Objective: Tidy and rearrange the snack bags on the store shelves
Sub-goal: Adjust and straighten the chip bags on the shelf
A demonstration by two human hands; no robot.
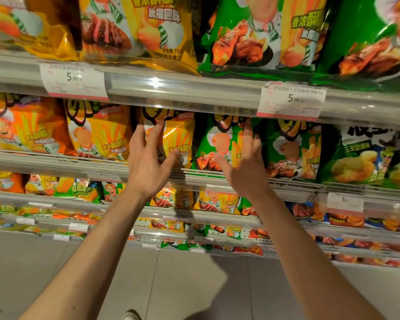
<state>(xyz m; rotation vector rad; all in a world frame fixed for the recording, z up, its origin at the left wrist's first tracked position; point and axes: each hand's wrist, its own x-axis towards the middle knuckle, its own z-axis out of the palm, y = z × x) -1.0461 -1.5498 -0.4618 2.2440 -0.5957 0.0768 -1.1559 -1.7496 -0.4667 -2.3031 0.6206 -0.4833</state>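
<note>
Left hand (148, 158) touches yellow bag (178, 137) reading 香浓酥脆; tag (291, 100) reads 5.90.

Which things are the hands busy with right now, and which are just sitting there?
In the job:
- left hand, fingers spread on the yellow snack bag
- right hand, fingers spread on the green snack bag

Just sitting there:
- price tag on the shelf edge above
- corn snack bag to the right
- orange snack bag to the left
- floor
</note>
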